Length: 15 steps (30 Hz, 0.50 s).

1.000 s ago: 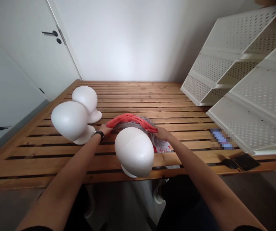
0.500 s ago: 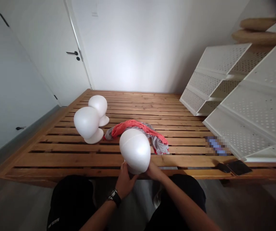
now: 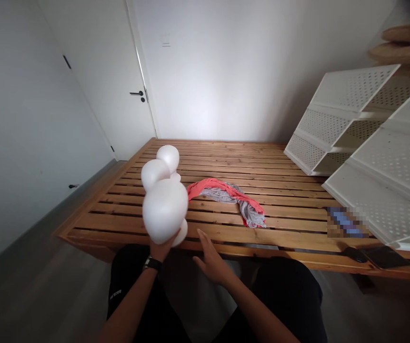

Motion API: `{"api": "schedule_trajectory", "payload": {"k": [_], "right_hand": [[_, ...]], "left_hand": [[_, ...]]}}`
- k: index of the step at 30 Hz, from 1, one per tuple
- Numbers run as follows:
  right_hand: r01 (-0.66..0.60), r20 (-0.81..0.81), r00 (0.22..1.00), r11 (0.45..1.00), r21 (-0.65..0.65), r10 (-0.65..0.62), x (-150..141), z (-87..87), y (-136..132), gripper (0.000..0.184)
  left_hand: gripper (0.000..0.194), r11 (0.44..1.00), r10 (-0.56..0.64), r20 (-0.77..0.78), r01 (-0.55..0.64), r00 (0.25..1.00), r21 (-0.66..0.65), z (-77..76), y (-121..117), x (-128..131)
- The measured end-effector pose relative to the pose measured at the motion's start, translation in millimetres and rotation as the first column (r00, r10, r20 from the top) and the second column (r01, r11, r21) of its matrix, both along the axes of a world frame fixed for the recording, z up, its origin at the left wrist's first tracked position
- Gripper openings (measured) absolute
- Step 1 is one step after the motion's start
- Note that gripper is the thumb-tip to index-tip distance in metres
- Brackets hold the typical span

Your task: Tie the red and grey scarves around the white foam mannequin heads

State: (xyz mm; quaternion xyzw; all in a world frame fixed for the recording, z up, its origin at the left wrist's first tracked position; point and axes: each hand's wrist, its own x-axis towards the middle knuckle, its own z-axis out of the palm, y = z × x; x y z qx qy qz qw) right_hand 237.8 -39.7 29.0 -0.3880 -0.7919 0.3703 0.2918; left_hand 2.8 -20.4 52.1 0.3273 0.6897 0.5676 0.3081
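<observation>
At lower centre-left, the left hand point(image 3: 160, 250) grips a white foam mannequin head point(image 3: 165, 211) from beneath, above a slatted pine bed frame point(image 3: 290, 232); it should be light, stiff and easily dented, so a gentle hold around its base suits. Farther right, the right hand point(image 3: 212, 264) is open and empty, below a red-and-grey scarf point(image 3: 226, 194).

No wording can be read with certainty. White lettering on the left dark trouser leg point(image 3: 115, 294) is too small to make out (just a pale smudge of letters), and the small paper notice point(image 3: 166, 40) on the wall is equally illegible.
</observation>
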Motion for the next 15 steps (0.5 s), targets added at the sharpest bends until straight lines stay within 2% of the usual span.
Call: {"api": "schedule_trajectory", "payload": {"k": [3, 5, 7, 12, 15], "right_hand": [[0.039, 0.013, 0.999, 0.998, -0.048, -0.039, 14.6, -11.2, -7.7, 0.093], [0.043, 0.046, 0.998, 0.996, -0.072, -0.04, 29.3, -20.0, -11.1, 0.092], [0.048, 0.058, 0.997, 0.994, -0.094, -0.043, 42.8, -26.2, -11.3, 0.091], [0.062, 0.055, 0.997, 0.991, -0.116, -0.056, 56.8, -29.3, -4.3, 0.079], [0.068, 0.067, 0.996, 0.99, -0.123, -0.06, 56.9, -29.3, -3.0, 0.077]], "left_hand": [[0.079, 0.998, 0.047, -0.113, -0.052, 0.992, -0.04, 11.7, 10.3, -51.7], [0.074, 0.993, 0.054, -0.186, -0.071, 0.981, -0.089, 10.5, 15.5, -79.2], [0.076, 0.987, 0.063, -0.213, -0.093, 0.975, -0.131, 3.1, 18.9, -95.8], [0.082, 0.962, 0.109, -0.178, -0.149, 0.978, -0.228, -23.3, 22.5, -101.5], [0.083, 0.957, 0.079, -0.193, -0.128, 0.978, -0.261, -32.1, 25.1, -101.6]]}}
